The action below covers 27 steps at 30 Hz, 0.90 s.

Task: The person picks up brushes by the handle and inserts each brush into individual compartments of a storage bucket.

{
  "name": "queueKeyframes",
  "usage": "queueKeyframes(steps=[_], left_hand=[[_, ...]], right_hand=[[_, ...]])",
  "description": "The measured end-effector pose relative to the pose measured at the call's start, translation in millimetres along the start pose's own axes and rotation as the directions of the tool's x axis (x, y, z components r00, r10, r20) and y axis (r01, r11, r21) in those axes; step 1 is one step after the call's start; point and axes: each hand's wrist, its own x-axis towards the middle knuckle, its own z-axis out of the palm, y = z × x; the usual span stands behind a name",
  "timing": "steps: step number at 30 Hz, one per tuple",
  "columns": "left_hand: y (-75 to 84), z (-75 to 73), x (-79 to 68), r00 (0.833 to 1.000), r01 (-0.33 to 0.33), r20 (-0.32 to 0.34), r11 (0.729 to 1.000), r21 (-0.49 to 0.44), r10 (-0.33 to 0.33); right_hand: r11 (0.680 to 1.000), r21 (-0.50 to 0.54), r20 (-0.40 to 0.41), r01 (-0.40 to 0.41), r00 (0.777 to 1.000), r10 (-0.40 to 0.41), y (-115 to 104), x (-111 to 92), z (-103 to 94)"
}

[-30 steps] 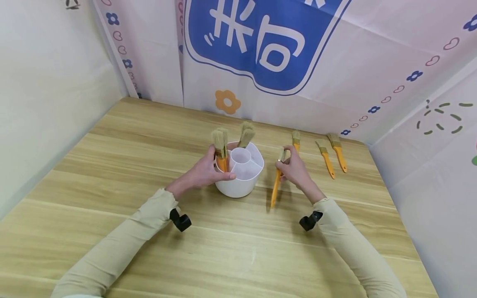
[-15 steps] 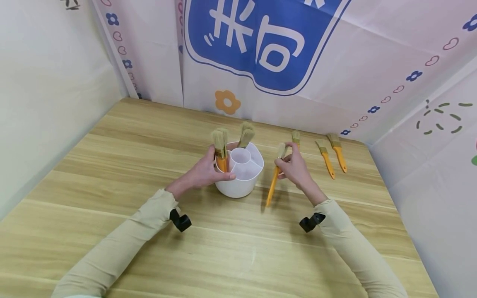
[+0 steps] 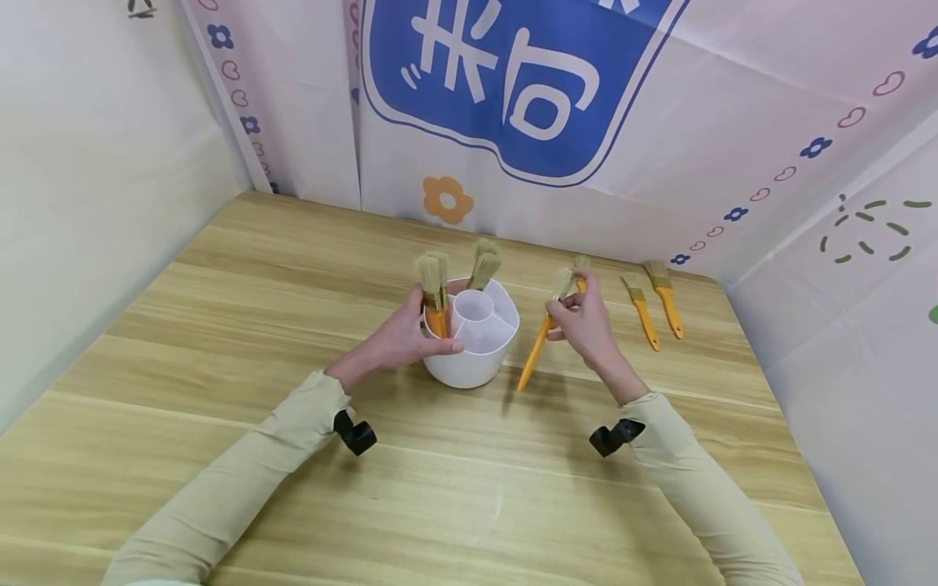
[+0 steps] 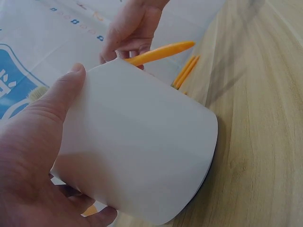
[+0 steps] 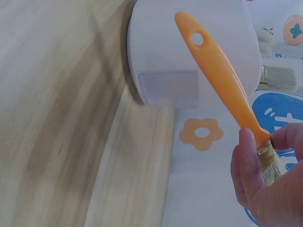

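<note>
A white divided organizer cup (image 3: 469,370) stands on the table, with paintbrushes (image 3: 432,285) upright in its left section and more paintbrush bristles (image 3: 485,264) showing at its back. My left hand (image 3: 399,335) grips the cup's left side, thumb at the rim; in the left wrist view the fingers curl round its wall (image 4: 137,132). My right hand (image 3: 584,324) pinches a paintbrush (image 3: 536,354) near its metal band, right of the cup. Its bristles point up and away, its orange handle slants down toward the cup. In the right wrist view the handle (image 5: 220,78) overlaps the cup.
Two paintbrushes lie at the right, a narrower brush (image 3: 642,313) and a wider brush (image 3: 665,299). Another brush (image 3: 582,264) lies behind my right hand, partly hidden. A printed sheet (image 3: 513,187) hangs along the table's back edge, and pale walls (image 3: 828,325) flank the sides.
My right hand has raised the paintbrush slightly and tilted it, so the handle end swings left and the bristles lean right. The left hand and cup stay in place.
</note>
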Motion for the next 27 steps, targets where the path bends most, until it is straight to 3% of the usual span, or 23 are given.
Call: queueKeyframes(steps=[8, 27], left_hand=[[0.9, -0.4, -0.2, 1.000, 0.003, 0.001, 1.000, 0.011, -0.003], [4.3, -0.9, -2.7, 0.999, 0.035, 0.001, 0.999, 0.019, -0.035]], right_hand=[[0.997, 0.057, -0.062, 0.045, 0.997, -0.041, -8.3, -2.9, 0.7], [0.966, 0.188, -0.118, 0.179, 0.980, -0.158, -26.0, -9.5, 5.3]])
